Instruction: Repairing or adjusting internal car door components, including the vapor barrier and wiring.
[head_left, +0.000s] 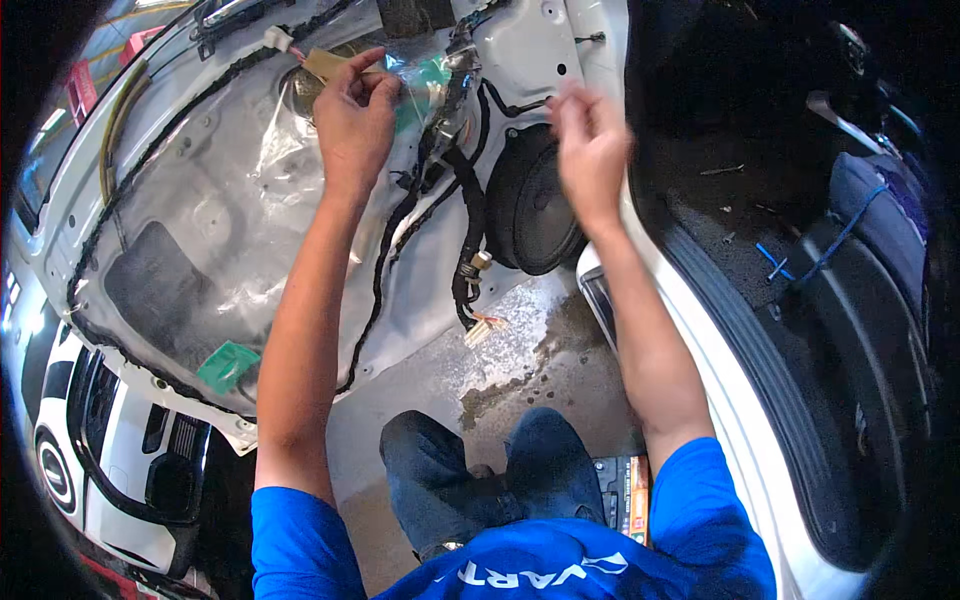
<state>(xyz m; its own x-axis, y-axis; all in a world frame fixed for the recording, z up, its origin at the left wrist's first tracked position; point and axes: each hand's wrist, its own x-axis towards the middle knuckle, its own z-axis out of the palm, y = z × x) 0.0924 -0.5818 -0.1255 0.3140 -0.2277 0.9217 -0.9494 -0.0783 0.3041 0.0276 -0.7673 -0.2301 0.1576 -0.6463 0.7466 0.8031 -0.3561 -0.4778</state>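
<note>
The right hand [590,150] is smeared by motion blur, so whether its fingers pinch anything cannot be told. The left hand [352,118] covers part of the clear plastic sheet [240,190] and perhaps a tan tab beneath its fingertips. The door panel [520,50] is cut off by the top edge.

My left hand [355,110] pinches tan tape strip [328,63] on door's plastic sheet [230,200]; right hand [590,140] hovers nr speaker [535,205].
</note>
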